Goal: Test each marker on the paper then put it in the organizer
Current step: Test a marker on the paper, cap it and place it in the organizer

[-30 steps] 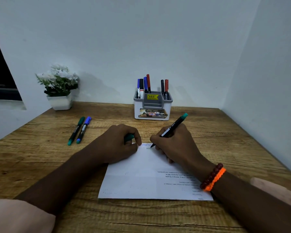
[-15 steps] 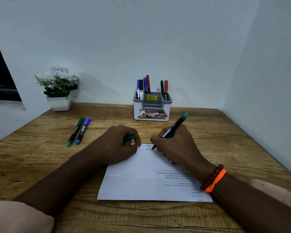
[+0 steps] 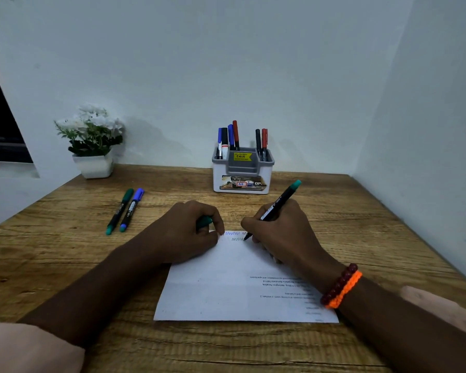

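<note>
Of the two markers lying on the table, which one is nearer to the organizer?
The blue-capped marker; the green-capped marker lies beside it, on the side away from the organizer.

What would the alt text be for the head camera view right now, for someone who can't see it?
The right hand writes a zigzag on the paper with a green marker while the left hand holds its cap. Two markers lie on the wooden table; an organizer holds six more.

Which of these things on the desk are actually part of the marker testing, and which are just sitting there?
Part of the job:
green marker in the right hand
green cap in the left hand
paper
organizer
two markers lying on the table

Just there:
potted plant
bracelets
</note>
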